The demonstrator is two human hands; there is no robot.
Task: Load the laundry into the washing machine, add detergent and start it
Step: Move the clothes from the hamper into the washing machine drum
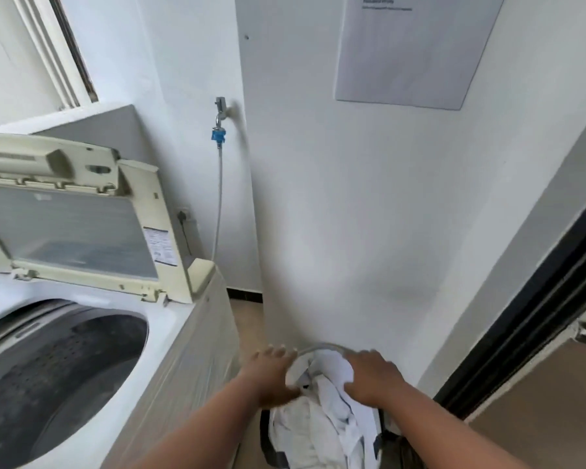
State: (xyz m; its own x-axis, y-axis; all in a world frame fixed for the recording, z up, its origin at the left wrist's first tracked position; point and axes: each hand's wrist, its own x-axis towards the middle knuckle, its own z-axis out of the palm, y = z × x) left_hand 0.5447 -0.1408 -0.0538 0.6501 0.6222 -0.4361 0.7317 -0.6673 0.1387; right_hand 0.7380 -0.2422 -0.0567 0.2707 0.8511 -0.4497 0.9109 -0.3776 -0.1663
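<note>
laundry (322, 414) sits right below the camera, a heap of white cloth piled in a basket (322, 346) on the floor beside the washing machine (170, 333), and both bare arms are reaching down to it. left hand (271, 374) is at the left edge of the heap, fingers spread and blurred over the basket's rim, palm down against the cloth, and i cannot tell whether it has closed on anything. right hand (372, 375) lies flat on top of the white cloth on the right side, fingers pressed into it, no clear pinch visible, so its grip is also unclear. over to the left, the machine's drum (58, 374) is wide open, dark and perforated, no clothes visible inside it. its lid (82, 231) stands raised behind the opening, yellowed plastic with a clear pane and a label on its right side. further back, a tap (220, 106) on the white wall with a blue fitting and a hose (219, 204) hanging down behind the machine. high on the wall, a pale sheet of paper (413, 49)
</note>
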